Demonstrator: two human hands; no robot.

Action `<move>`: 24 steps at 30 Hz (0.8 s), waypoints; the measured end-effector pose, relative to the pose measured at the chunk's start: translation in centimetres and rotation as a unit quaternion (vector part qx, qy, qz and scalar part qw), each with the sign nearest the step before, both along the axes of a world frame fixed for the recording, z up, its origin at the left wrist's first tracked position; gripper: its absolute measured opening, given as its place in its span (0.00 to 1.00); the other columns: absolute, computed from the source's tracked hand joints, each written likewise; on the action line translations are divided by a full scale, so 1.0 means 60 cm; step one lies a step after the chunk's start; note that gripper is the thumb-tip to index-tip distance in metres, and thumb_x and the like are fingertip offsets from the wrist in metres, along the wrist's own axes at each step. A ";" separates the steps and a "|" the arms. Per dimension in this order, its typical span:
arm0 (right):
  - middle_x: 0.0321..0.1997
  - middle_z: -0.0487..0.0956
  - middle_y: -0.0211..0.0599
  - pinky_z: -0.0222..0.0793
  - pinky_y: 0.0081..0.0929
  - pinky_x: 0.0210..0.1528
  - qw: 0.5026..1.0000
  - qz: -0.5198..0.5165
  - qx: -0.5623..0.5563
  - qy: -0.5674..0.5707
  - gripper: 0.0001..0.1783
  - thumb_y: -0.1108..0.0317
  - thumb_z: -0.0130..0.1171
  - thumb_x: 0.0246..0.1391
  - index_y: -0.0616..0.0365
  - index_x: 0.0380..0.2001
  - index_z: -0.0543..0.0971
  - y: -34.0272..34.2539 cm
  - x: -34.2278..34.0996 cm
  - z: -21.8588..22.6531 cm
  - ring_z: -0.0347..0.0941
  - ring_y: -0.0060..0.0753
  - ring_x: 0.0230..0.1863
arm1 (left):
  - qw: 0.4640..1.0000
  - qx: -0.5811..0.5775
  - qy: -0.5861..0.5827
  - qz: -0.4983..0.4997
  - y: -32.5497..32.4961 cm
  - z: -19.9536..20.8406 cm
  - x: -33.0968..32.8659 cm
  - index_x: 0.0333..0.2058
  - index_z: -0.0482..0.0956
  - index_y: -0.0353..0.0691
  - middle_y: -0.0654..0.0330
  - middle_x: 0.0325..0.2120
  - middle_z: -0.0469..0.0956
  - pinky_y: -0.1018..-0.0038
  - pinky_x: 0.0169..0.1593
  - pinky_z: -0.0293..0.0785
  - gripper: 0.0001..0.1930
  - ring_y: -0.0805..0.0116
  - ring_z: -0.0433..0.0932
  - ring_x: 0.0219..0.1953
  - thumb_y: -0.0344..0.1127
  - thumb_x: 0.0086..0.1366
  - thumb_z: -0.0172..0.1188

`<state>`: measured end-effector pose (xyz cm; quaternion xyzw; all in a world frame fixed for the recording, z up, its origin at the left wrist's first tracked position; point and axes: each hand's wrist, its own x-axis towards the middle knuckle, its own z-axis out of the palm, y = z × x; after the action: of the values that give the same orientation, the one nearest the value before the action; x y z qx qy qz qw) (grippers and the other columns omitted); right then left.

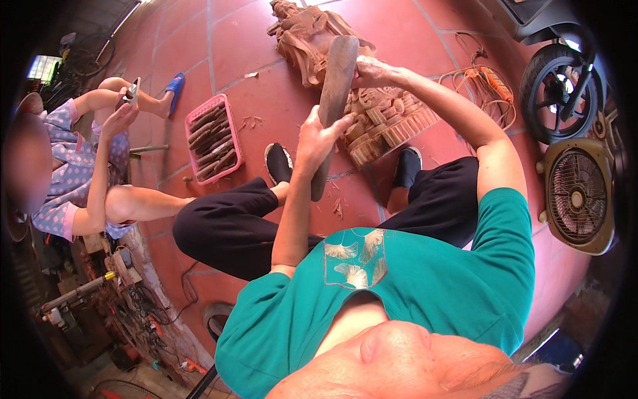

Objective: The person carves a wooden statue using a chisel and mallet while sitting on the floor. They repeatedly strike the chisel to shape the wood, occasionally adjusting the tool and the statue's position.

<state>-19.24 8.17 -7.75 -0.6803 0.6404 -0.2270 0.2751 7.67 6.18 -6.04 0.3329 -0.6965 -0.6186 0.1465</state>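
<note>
My left hand (317, 141) is wrapped round a long flat wooden bat (337, 76), which stands tilted in front of me. Beyond it a carved wooden statue (302, 33) lies on the tiled floor, its scrolled, ridged base (389, 126) nearest my feet. Just right of the bat's upper part is my right hand (373, 72), fingers curled closed above the carving. Whatever it grips is hidden behind the bat and the fingers.
On the left a pink basket (217, 136) holds several carving tools; a seated person (86, 159) beside it holds a phone (131, 92). Wood shavings (337, 207) lie by my feet. To the right are an orange power strip with cord (495, 83), a motorbike wheel (558, 93) and a box fan (577, 196).
</note>
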 end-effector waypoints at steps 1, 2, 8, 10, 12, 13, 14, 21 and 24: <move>0.30 0.83 0.37 0.76 0.34 0.38 1.000 0.002 0.019 -0.008 0.14 0.63 0.66 0.55 0.59 0.41 0.82 -0.001 -0.002 0.004 0.80 0.32 0.31 | 1.000 0.003 0.017 0.007 0.001 -0.003 0.000 0.48 0.74 0.33 0.59 0.25 0.81 0.75 0.23 0.74 0.24 0.74 0.77 0.20 0.45 0.63 0.71; 0.34 0.83 0.37 0.76 0.33 0.41 0.996 -0.041 0.074 -0.009 0.14 0.65 0.65 0.54 0.59 0.42 0.81 0.004 -0.009 0.004 0.79 0.30 0.35 | 0.999 0.006 0.034 0.013 0.001 -0.009 0.000 0.48 0.74 0.33 0.60 0.25 0.80 0.75 0.23 0.74 0.24 0.75 0.77 0.20 0.45 0.63 0.71; 0.38 0.80 0.33 0.74 0.30 0.43 0.979 -0.087 0.038 -0.178 0.15 0.69 0.64 0.53 0.57 0.45 0.78 0.024 -0.034 0.013 0.76 0.26 0.41 | 0.995 0.025 0.054 0.075 -0.020 -0.016 0.015 0.45 0.74 0.35 0.63 0.21 0.76 0.77 0.20 0.72 0.23 0.77 0.74 0.16 0.45 0.63 0.71; 0.37 0.80 0.33 0.75 0.30 0.43 0.975 -0.081 0.028 -0.204 0.14 0.69 0.63 0.54 0.57 0.45 0.77 0.024 -0.029 0.012 0.77 0.26 0.40 | 0.995 0.029 0.049 0.083 -0.020 -0.001 0.013 0.45 0.74 0.36 0.66 0.21 0.75 0.79 0.21 0.71 0.20 0.78 0.73 0.17 0.42 0.64 0.70; 0.35 0.82 0.36 0.76 0.29 0.42 0.977 -0.068 0.013 -0.200 0.13 0.70 0.63 0.55 0.56 0.44 0.76 0.019 -0.020 0.009 0.81 0.27 0.39 | 0.994 0.037 0.052 0.091 -0.020 0.001 0.013 0.46 0.75 0.37 0.67 0.21 0.75 0.79 0.21 0.71 0.18 0.79 0.72 0.17 0.40 0.65 0.70; 0.36 0.82 0.36 0.76 0.30 0.43 0.978 -0.072 0.012 -0.194 0.13 0.69 0.63 0.55 0.56 0.44 0.76 0.013 -0.017 0.004 0.81 0.28 0.40 | 0.993 0.044 0.057 0.094 -0.021 -0.002 0.014 0.46 0.75 0.37 0.67 0.21 0.74 0.79 0.21 0.71 0.19 0.79 0.72 0.17 0.40 0.65 0.70; 0.37 0.82 0.36 0.76 0.31 0.43 0.979 -0.075 0.010 -0.188 0.13 0.69 0.63 0.56 0.56 0.44 0.76 0.007 -0.015 -0.004 0.81 0.28 0.41 | 0.992 0.051 0.061 0.098 -0.020 -0.005 0.015 0.46 0.75 0.37 0.67 0.20 0.74 0.80 0.21 0.71 0.19 0.79 0.72 0.17 0.40 0.64 0.71; 0.36 0.81 0.30 0.75 0.25 0.41 0.987 -0.096 -0.031 -0.127 0.13 0.72 0.64 0.58 0.57 0.46 0.76 -0.021 -0.002 -0.026 0.78 0.22 0.37 | 0.990 0.072 0.056 0.103 -0.022 -0.013 0.015 0.46 0.74 0.37 0.68 0.21 0.74 0.80 0.21 0.72 0.19 0.80 0.72 0.17 0.39 0.64 0.72; 0.40 0.81 0.39 0.76 0.38 0.46 0.994 -0.079 -0.033 -0.075 0.25 0.61 0.63 0.55 0.53 0.56 0.74 -0.031 -0.002 -0.038 0.82 0.37 0.42 | 0.989 0.080 0.066 0.105 -0.022 -0.015 0.015 0.46 0.74 0.37 0.67 0.21 0.75 0.80 0.21 0.72 0.19 0.80 0.72 0.17 0.39 0.64 0.71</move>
<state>-19.35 6.30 -10.03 -0.6174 0.6620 -0.3191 0.2807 8.56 4.85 -6.92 0.3737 -0.5949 -0.6736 0.2295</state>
